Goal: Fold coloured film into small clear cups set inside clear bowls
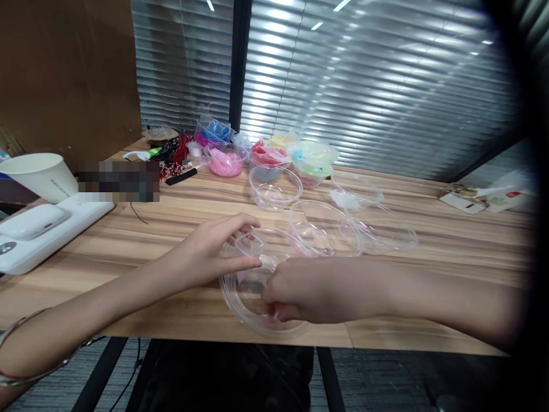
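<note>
A clear plastic bowl (240, 306) sits at the near edge of the wooden table (141, 252). My left hand (212, 252) holds a small clear plastic cup (250, 245) between thumb and fingers, just over the bowl's far rim. My right hand (309, 289) reaches across into the bowl with its fingertips pinched near the bottom; something pinkish shows under them, too small to name. A thin bangle (26, 349) circles my left forearm.
Further back lie clear lids (381, 232) and an empty clear bowl (274, 186), then tubs of pink (225, 160), red (268, 154), blue (212, 131) and mixed-colour pieces (315, 160). A paper cup (40, 174) and white device (47, 226) stand at the left, cartons (480, 197) far right.
</note>
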A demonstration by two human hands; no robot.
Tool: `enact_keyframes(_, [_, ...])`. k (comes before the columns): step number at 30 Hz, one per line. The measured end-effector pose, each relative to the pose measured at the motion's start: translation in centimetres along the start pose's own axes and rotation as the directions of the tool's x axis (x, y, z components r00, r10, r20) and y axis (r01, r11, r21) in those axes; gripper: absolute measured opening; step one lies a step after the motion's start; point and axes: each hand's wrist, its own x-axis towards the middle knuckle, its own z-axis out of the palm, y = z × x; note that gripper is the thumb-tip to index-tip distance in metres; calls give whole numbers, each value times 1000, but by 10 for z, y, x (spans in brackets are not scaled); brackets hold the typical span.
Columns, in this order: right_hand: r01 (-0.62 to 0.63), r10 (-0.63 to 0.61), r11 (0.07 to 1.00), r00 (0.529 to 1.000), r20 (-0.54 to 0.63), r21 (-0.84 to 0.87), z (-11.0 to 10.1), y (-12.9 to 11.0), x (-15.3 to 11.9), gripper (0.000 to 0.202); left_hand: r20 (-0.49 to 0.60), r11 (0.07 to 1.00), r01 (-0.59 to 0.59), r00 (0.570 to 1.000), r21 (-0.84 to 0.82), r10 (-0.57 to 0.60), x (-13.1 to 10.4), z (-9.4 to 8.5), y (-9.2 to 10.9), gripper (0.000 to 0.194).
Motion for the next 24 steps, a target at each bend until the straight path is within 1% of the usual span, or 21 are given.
enact_keyframes(2, [10,-23,995,991,133,98,-3,2,3,13,-16,1000,8,1000,-2,-8,0,0,-1,48])
enact_keyframes(3, [2,-29,987,985,168,159,-3,4,4,14,-20,1000,11,1000,0,-11,1,1,-1,47])
enact_keyframes(6, [-63,4,950,982,191,306,-1,9,10,19,-20,1000,14,1000,0,-14,1,1,-1,46])
enact_keyframes(9, [-77,7,916,984,176,394,5,15,13,18,-16,1000,20,1000,5,-19,3,1,0,47])
enact_keyframes(13, [-20,-14,892,997,71,451,12,17,17,15,16,1000,14,1000,12,-15,7,-2,2,46])
enact_keyframes(15, [-17,-8,885,999,51,465,13,16,18,14,44,1000,8,999,7,-8,10,-4,3,47])
enact_keyframes(17, [-16,-14,875,998,59,484,13,15,20,11,63,1000,17,998,1,-17,11,-5,5,48])
enact_keyframes(20, [-19,-28,868,996,88,497,11,15,22,7,56,1000,21,998,-16,-20,10,-4,6,47])
enact_keyframes(24, [-16,-60,878,988,142,478,9,16,21,14,33,999,22,999,-39,-21,5,1,6,47])
